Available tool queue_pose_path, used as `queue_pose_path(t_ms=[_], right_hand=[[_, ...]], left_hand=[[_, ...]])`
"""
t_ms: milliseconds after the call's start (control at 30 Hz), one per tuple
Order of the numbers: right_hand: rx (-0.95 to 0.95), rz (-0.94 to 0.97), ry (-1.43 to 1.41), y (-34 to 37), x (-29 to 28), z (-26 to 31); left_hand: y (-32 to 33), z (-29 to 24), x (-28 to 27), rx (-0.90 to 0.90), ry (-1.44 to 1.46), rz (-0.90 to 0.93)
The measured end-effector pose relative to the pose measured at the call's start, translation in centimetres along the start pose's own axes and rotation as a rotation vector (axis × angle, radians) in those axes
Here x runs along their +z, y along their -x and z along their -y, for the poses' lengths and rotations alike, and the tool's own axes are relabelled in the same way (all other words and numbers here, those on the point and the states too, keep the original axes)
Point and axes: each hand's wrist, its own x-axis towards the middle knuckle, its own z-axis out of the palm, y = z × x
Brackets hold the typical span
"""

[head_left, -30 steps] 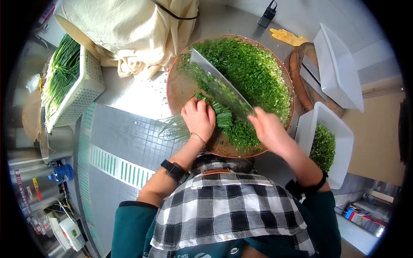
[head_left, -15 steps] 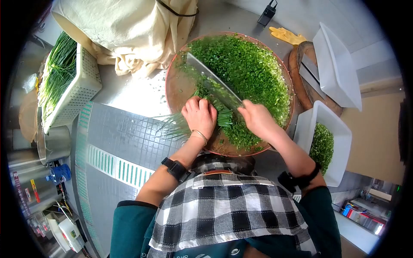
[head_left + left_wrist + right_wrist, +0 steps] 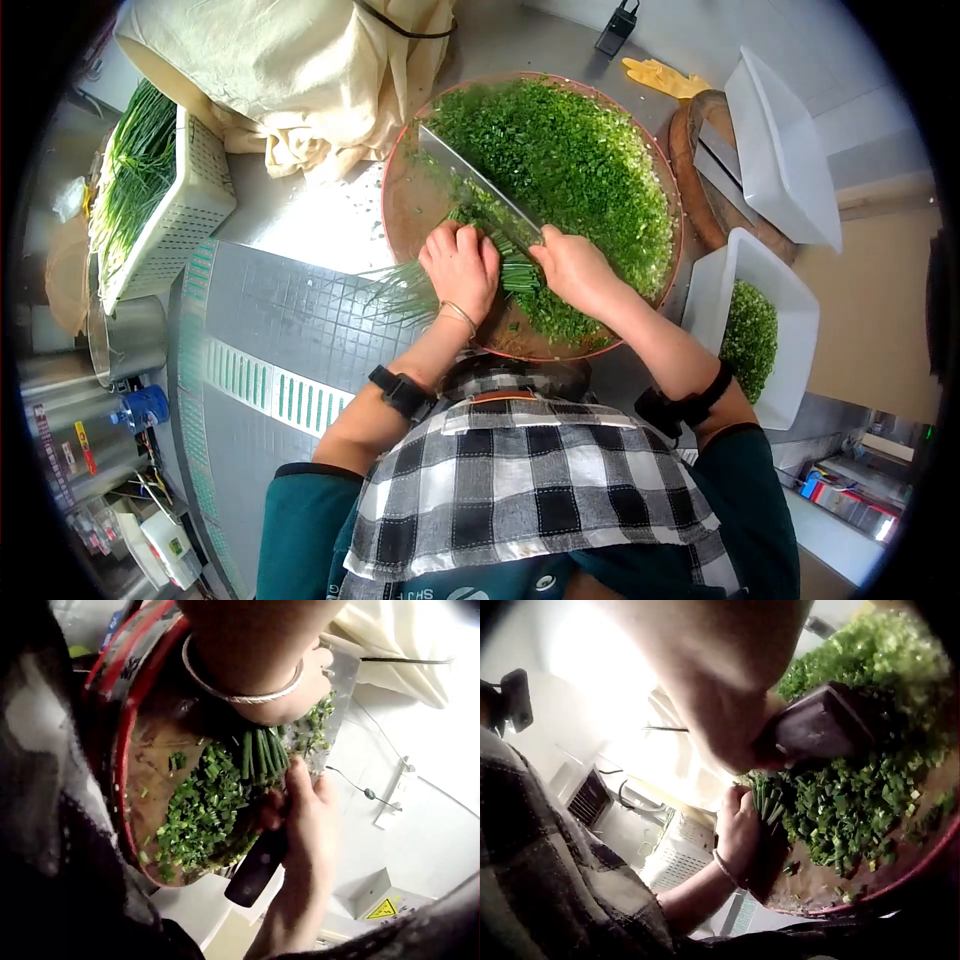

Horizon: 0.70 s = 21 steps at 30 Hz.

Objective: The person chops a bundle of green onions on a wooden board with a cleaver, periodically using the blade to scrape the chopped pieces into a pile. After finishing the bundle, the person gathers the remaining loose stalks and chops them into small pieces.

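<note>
Left hand (image 3: 460, 265): fingers curled over a bundle of scallions (image 3: 519, 272), gripping it against a round chopping board (image 3: 405, 200). Cut ends of the stalks, tubular and tightly packed, face the blade; loose green lengths trail out past the hand on the person's left, over the board's rim.

Right hand (image 3: 575, 268): clenched round the dark, blocky handle (image 3: 257, 868) of a cleaver (image 3: 480, 182). Blade is broad, flat metal, slanting away from the person to the far left, just beside the bundle. Whether its edge touches the stalks cannot be told.

Board: brown wood, worn surface, red rim. Chopped scallions (image 3: 560, 160) form a moist, granular heap over the far and right side, dark green grading to pale at the right; finer bits lie near the front rim. Brown wood shows between left rim and blade tip, also along the near edge.

Surroundings: shiny steel counter (image 3: 290, 215) extends left of the rim. Creased cream cloth (image 3: 290, 80) lies near the far-left rim. White plastic bin (image 3: 795, 345), smooth-walled, holds chopped greens just beside the right rim. Perforated basket (image 3: 200, 220) of whole scallions stands well apart, left.
</note>
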Motion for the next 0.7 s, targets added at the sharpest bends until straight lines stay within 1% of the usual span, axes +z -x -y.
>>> queue_pose_path(t_ms=[33, 67, 133, 167, 200, 267, 300, 333, 400, 433, 467, 500, 533, 567, 600, 667, 700], right_hand=[[-0.005, -0.029, -0.024, -0.1, 0.0, -0.8], [-0.005, -0.034, -0.024, 0.2, -0.5, -1.2], [-0.047, -0.037, 0.005, 0.7, -1.3, -1.9], [-0.08, -0.048, 0.031, 0.9, -1.6, -2.5], [-0.056, -0.037, 0.077, 1.2, -2.1, -2.4], [-0.041, -0.027, 0.097, 1.4, -2.0, -2.4], [-0.044, -0.029, 0.096, 1.4, -1.9, -2.4], [-0.039, -0.008, 0.109, 1.4, -1.6, -2.5], [-0.037, 0.012, 0.124, 1.5, -1.5, -2.8], [-0.095, 0.045, -0.003, 1.8, -1.7, -3.3], [-0.154, 0.079, -0.13, 2.0, -1.9, -3.6], [-0.155, 0.079, -0.128, 2.1, -2.0, -3.6], [-0.202, 0.052, -0.192, 2.2, -2.0, -3.7], [-0.249, 0.025, -0.256, 2.2, -2.1, -3.7], [-0.256, 0.024, -0.255, 2.4, -2.7, -3.2], [-0.061, 0.151, -0.119, 3.5, -4.5, -1.5], [-0.061, 0.151, -0.12, 4.2, -4.9, -1.2]], left_hand=[[-0.1, 0.1, -0.1, -0.022, 0.04, 0.052], [-0.2, 0.3, -0.5, -0.016, 0.042, 0.05], [-0.6, 0.2, -2.8, 0.151, 0.07, 0.186], [-0.6, 0.1, -3.7, 0.199, 0.004, 0.309], [-0.3, 0.0, -3.9, 0.198, 0.001, 0.309], [0.1, -0.2, -3.9, 0.288, -0.18, 0.455], [0.0, -0.1, -3.3, 0.241, -0.21, 0.478], [0.0, 0.1, -2.6, 0.24, -0.212, 0.477], [-0.4, -0.1, -1.4, 0.1, -0.289, 0.332], [-0.8, -0.3, -1.1, 0.02, -0.323, 0.331], [-1.1, -0.4, -1.0, 0.019, -0.322, 0.328], [-1.3, -0.4, -1.0, -0.021, -0.32, 0.341], [-1.4, -0.5, -1.0, -0.061, -0.318, 0.353], [-1.5, -0.7, -1.3, -0.073, -0.288, 0.367], [-1.7, -0.8, -1.8, -0.075, -0.29, 0.361], [-1.5, -1.0, -3.1, 0.048, -0.239, 0.313], [-1.5, -0.9, -3.6, 0.048, -0.239, 0.313]])
